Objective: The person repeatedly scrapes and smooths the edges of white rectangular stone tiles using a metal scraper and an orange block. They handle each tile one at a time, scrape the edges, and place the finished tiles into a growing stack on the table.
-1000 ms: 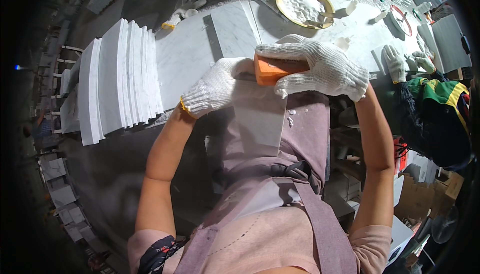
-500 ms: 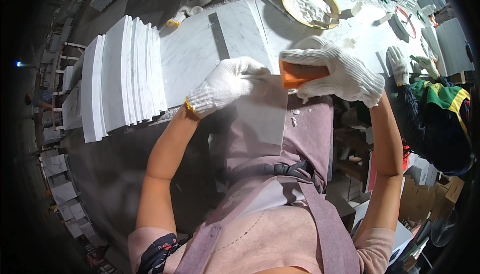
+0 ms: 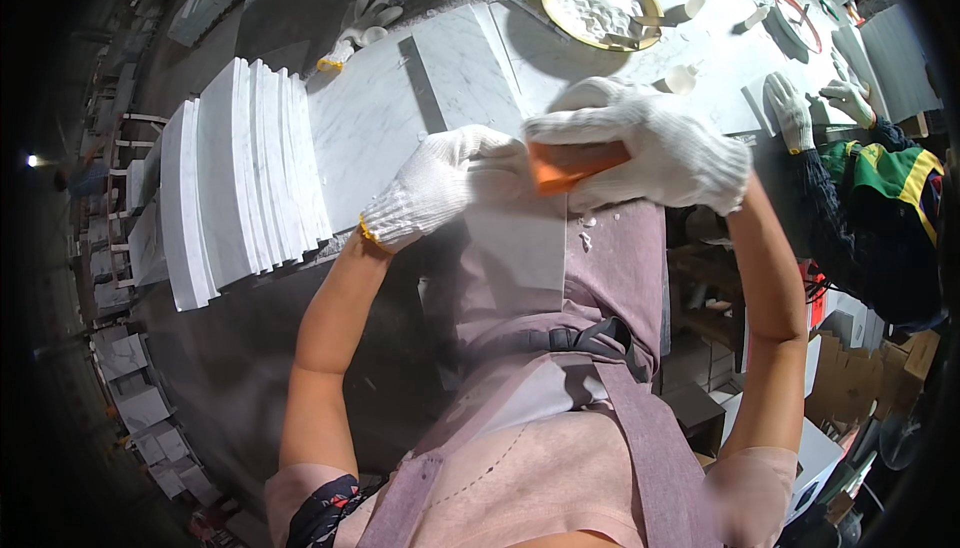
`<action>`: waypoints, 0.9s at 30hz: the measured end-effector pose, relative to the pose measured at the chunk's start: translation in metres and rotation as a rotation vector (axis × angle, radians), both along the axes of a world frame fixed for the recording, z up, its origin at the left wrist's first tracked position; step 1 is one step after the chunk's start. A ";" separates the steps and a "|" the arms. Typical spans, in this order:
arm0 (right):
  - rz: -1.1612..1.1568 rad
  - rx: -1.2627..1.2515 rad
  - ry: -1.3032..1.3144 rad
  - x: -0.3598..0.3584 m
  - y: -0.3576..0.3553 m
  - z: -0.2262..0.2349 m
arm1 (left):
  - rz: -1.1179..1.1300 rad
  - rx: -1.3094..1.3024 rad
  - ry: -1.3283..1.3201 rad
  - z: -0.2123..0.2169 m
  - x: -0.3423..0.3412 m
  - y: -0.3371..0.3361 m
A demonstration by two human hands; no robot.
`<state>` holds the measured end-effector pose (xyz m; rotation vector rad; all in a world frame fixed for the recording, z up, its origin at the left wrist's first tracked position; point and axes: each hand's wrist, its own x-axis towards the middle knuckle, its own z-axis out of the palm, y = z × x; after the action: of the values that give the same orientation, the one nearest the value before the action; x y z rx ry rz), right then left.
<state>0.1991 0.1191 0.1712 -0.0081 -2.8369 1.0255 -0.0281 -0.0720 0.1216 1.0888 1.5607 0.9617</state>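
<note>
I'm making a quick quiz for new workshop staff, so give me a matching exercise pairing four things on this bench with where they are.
Things:
1. orange block
2. round yellow-rimmed dish
3. stack of marble tiles
4. spare white glove

Places:
A. far edge of the bench, centre
B. under the right hand
C. far left, lying loose
D. standing on edge, left of the left hand

Pairs: 1-B, 2-A, 3-D, 4-C

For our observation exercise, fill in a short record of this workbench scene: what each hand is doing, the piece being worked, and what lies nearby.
Left hand: white knit glove, flat on a grey-white marble tile
Right hand: gloved, gripping an orange block against the tile's top edge
Tile: held tilted against the purple apron
Left of tile: row of marble tiles standing on edge
Far bench: yellow-rimmed bowl of white paste
Right side: another person's gloved hands
</note>
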 end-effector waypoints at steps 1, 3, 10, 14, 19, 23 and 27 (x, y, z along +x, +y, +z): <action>-0.052 -0.068 -0.049 0.009 0.008 0.002 | -0.010 0.057 -0.121 0.002 -0.004 -0.003; -0.191 -0.300 -0.215 0.022 0.024 -0.005 | 0.011 -0.062 -0.244 0.007 -0.011 -0.010; -0.155 -0.877 -0.045 0.001 0.026 -0.066 | 0.050 -0.048 -0.252 0.014 -0.003 -0.004; -0.051 -0.671 -0.177 -0.010 0.035 -0.047 | 0.018 -0.129 0.198 0.020 -0.001 -0.001; -0.056 -0.374 -0.291 -0.003 0.050 -0.027 | 0.097 -0.133 -0.168 0.013 -0.007 -0.009; -0.423 -0.141 -0.111 -0.017 0.024 -0.086 | 0.124 -0.106 -0.397 0.002 -0.014 -0.002; -0.537 0.466 -0.147 -0.028 0.019 -0.136 | 0.132 -0.091 -0.355 -0.005 -0.018 -0.001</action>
<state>0.1713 0.1382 0.0354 -0.7743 -2.8660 0.2597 -0.0465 -0.0734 0.1167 0.7125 1.3792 1.0950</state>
